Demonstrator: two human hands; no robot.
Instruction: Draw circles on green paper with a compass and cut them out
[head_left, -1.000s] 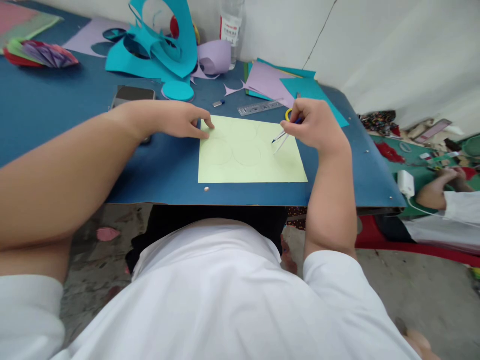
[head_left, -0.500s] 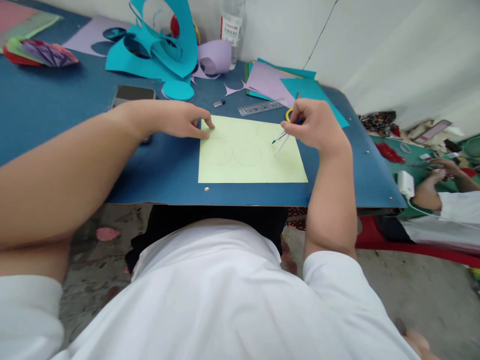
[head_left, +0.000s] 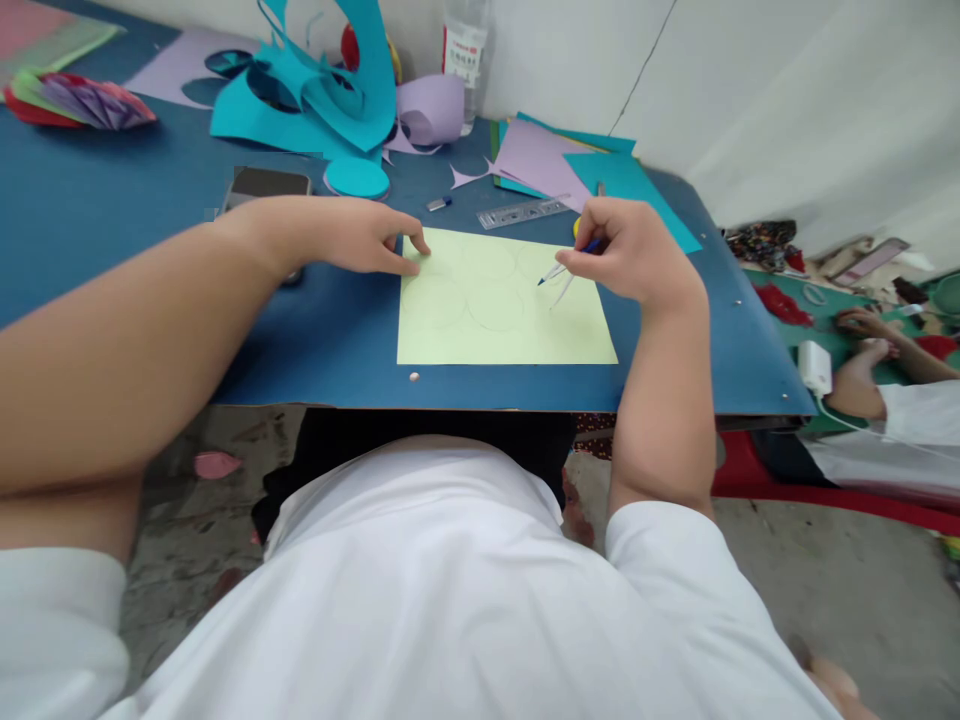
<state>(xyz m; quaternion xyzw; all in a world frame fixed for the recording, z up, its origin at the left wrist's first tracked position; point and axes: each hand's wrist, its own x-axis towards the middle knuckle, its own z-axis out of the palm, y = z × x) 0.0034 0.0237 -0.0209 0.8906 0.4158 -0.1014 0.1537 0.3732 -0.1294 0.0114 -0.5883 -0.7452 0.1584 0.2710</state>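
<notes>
The right hand (head_left: 634,255) pinches a compass (head_left: 559,280), its tips on the pale yellow sheet (head_left: 502,320) at centre frame. The left hand (head_left: 352,235) lies flat, fingertips pressing the sheet's upper-left corner. Beyond, a clear ruler (head_left: 523,213) lies on the blue table (head_left: 112,230).

Pale yellow-green paper sheet (head_left: 506,305) laid flat on blue table, near front edge, long side across. Faint pencilled circles seen on it, in two rows toward left and middle. Far left corner pressed down by fingertips. Compass (head_left: 559,275) held tilted over right part of sheet: thin metal legs spread, blue pencil leg pointing left and down, tips at or just above paper; contact cannot be told.
</notes>
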